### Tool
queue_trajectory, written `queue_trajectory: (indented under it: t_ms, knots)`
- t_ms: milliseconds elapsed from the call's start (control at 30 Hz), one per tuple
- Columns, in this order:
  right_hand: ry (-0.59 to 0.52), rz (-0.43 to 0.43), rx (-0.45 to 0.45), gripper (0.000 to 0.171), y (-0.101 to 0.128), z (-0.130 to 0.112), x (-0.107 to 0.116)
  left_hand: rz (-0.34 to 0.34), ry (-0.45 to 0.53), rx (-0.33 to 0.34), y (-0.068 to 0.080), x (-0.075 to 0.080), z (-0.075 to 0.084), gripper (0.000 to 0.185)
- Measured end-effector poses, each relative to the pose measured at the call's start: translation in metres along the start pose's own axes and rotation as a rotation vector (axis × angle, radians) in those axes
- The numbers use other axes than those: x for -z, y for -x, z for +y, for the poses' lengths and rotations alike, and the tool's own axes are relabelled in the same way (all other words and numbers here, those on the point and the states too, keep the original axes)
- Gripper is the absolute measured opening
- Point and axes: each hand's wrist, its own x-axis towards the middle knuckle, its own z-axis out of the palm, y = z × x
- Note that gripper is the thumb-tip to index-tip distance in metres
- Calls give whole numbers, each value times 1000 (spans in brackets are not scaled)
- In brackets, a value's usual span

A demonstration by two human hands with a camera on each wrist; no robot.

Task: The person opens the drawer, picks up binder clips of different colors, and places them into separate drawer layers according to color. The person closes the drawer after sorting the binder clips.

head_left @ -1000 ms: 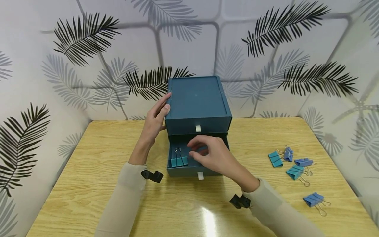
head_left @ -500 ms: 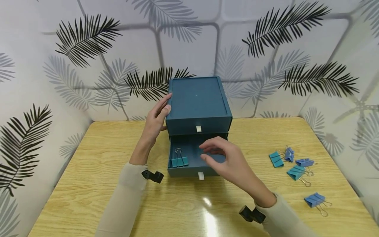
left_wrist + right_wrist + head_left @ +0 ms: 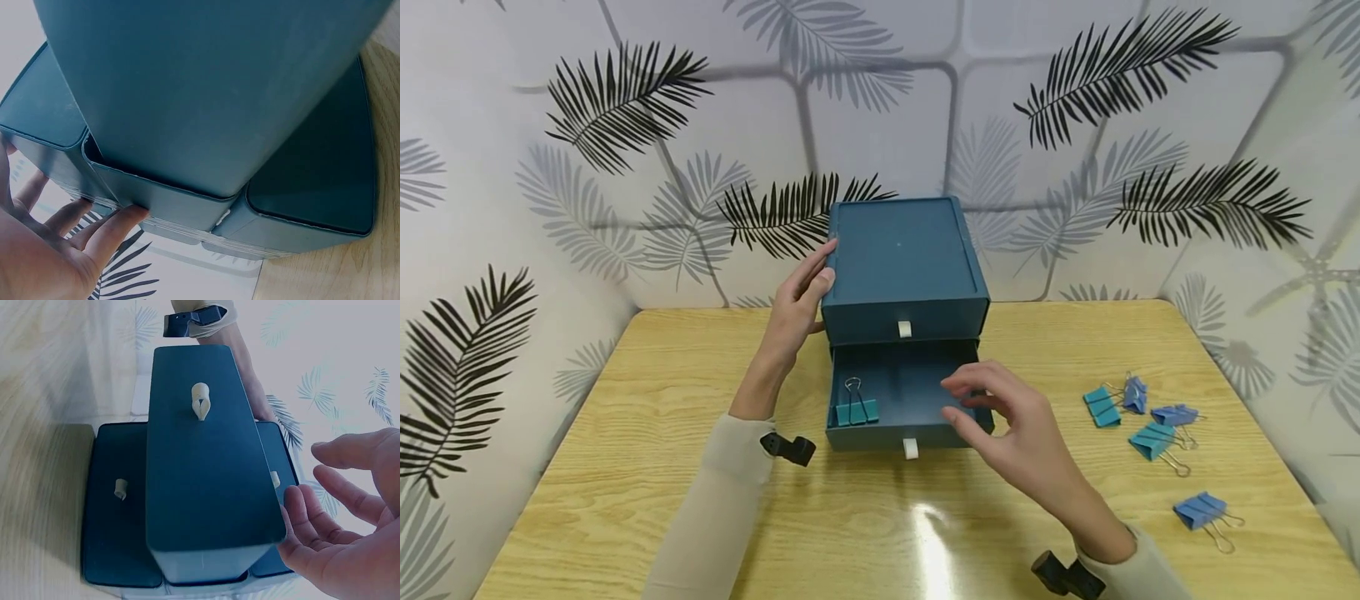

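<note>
A dark blue drawer cabinet (image 3: 910,250) stands on the table; its middle drawer (image 3: 868,437) is pulled out, with a white pull tab on the front. One teal binder clip (image 3: 857,412) lies in that drawer's left front corner. My left hand (image 3: 793,312) rests against the cabinet's left side, fingers touching it in the left wrist view. My right hand (image 3: 1022,425) is at the drawer's right front corner, thumb and fingers apart, nothing between them. In the right wrist view the top, middle and bottom drawer fronts show, only the middle drawer (image 3: 206,469) standing out.
On the table's right side lie several binder clips: a teal clip (image 3: 1102,407), a blue clip (image 3: 1135,395), another blue clip (image 3: 1175,415), a second teal clip (image 3: 1152,440) and a blue clip (image 3: 1200,509) nearer the front. Behind the table is a leaf-patterned backdrop (image 3: 880,125).
My right hand has moved from over the drawer rightward and toward me, its fingers spreading somewhat. The left hand stays on the cabinet, and the clip in the drawer has not moved.
</note>
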Motion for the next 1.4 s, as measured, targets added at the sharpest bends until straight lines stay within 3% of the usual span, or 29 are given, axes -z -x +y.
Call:
queue_trajectory:
  t_ms: [600, 800, 1100, 1400]
  knots:
    - [94, 129, -14, 42, 40, 17, 33, 1, 8, 5, 1, -1, 0, 50]
    - [153, 173, -71, 41, 53, 30, 47, 0, 12, 5, 1, -1, 0, 50]
    - [241, 229, -150, 40, 64, 49, 66, 3, 13, -11, -1, 0, 3, 50]
    - [269, 269, -138, 45, 72, 66, 83, 2, 10, 7, 1, -2, 2, 49]
